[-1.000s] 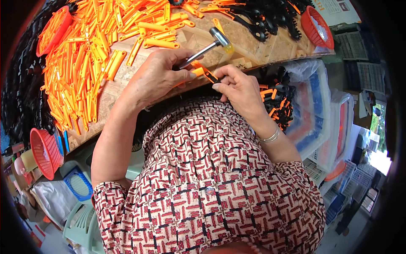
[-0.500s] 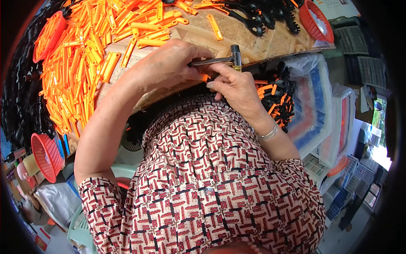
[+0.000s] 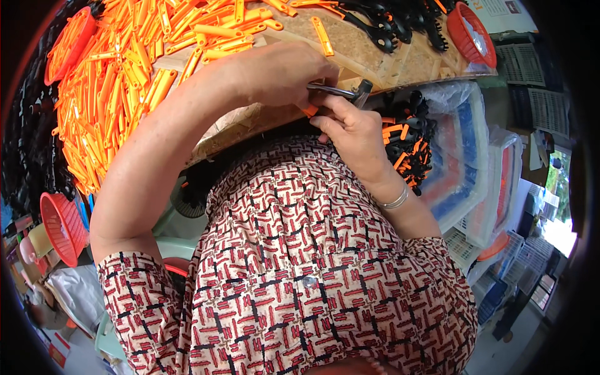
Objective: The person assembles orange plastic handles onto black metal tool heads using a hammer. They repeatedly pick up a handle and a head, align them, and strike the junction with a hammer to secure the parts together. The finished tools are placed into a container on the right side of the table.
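Note:
My left hand [image 3: 284,72] is closed, its fingers curled over the thin grey handle of a small hammer [image 3: 362,92]. The hammer's dark, cylindrical head sticks out to the right, above my right hand [image 3: 356,134]. The fingers of my right hand are pinched together on a small orange piece [image 3: 309,110] between the two hands. Most of that piece is hidden by the fingers, so its full shape does not show. Both hands meet at the table's near edge, just in front of my body.
Orange plastic handles [image 3: 112,94] lie heaped on the wooden table [image 3: 287,37]. Black kitchen utensils [image 3: 381,31] lie at the far side. Red baskets [image 3: 472,34] stand around. Black-and-orange pieces [image 3: 406,144] sit below the edge at right, beside a striped plastic bag [image 3: 459,156].
My left hand has shifted right and slightly away from me, its wrist turning. The hammer's head has tilted and moved slightly right and nearer. My right hand has stayed nearly in place, still pinching.

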A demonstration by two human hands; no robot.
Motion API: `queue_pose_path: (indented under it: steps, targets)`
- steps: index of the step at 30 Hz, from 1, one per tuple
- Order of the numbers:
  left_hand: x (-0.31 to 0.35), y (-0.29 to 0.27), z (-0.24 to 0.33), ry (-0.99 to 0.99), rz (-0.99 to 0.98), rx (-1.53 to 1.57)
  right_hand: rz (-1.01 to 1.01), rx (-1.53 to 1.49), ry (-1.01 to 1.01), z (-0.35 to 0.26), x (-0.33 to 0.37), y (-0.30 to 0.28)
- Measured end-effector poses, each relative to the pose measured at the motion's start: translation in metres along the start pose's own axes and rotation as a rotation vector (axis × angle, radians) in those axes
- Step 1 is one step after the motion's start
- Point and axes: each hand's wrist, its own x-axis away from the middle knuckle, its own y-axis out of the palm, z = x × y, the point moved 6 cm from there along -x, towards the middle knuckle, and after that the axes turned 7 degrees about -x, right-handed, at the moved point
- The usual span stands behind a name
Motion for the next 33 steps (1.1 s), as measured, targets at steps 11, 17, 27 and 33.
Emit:
queue_pose_path:
  steps: [11,17,27,33]
  targets:
    - [-0.002,-0.004,0.015,-0.104,0.025,-0.164,0.074,0.537,-0.517,-0.023,0.015,0.009]
    - [0.032,-0.039,-0.008,-0.161,0.510,0.066,0.083,0.414,-0.482,-0.023,0.011,0.005]
    - [0.141,0.007,0.037,-0.355,0.786,0.041,-0.044,-0.345,0.145,0.004,-0.009,0.006]
    - [0.126,0.015,0.022,-0.466,0.720,-0.056,-0.125,-0.482,0.200,0.027,-0.036,0.005]
